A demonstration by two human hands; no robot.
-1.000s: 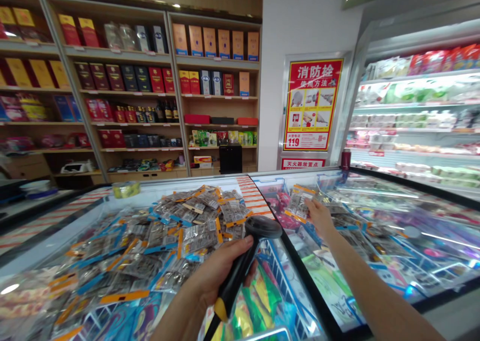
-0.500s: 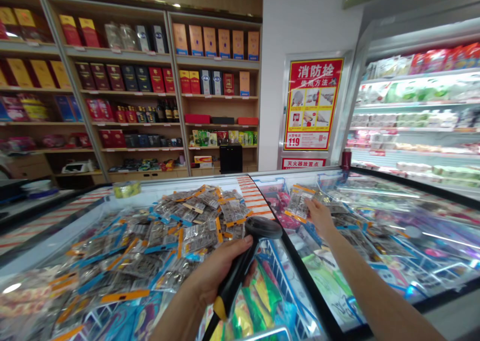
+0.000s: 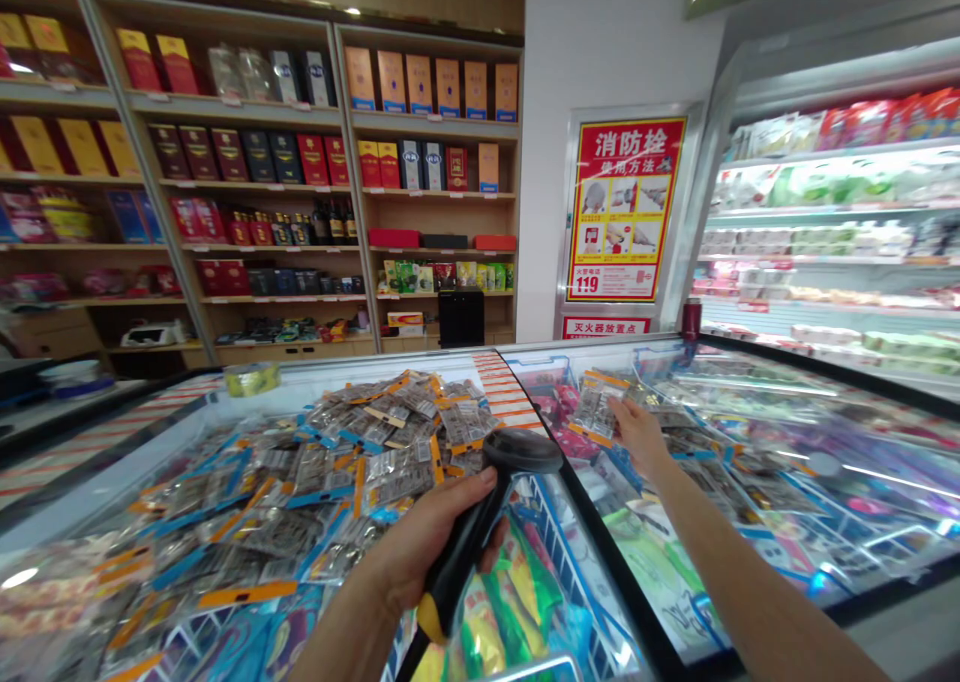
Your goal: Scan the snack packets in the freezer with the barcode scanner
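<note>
My left hand (image 3: 427, 542) is wrapped round the handle of a black barcode scanner (image 3: 472, 532), its head tilted up and toward the right. Over the right-hand freezer lid, my right hand (image 3: 636, 430) pinches the edge of a small clear snack packet (image 3: 596, 407) with orange ends. Many similar packets (image 3: 397, 472), with orange or blue ends, lie heaped on the left glass lid. More packets (image 3: 712, 482) are spread on the right lid, beyond my right forearm.
A black freezer rail (image 3: 600, 532) runs between the two lids. Under the glass are wire baskets (image 3: 562, 552) with colourful bags. A tape roll (image 3: 252, 379) sits at the far left edge, a dark red can (image 3: 691, 318) at the back. Shelves (image 3: 292, 182) of boxes stand behind.
My left hand and the scanner have shifted very slightly left. My right hand and its packet stay almost where they were.
</note>
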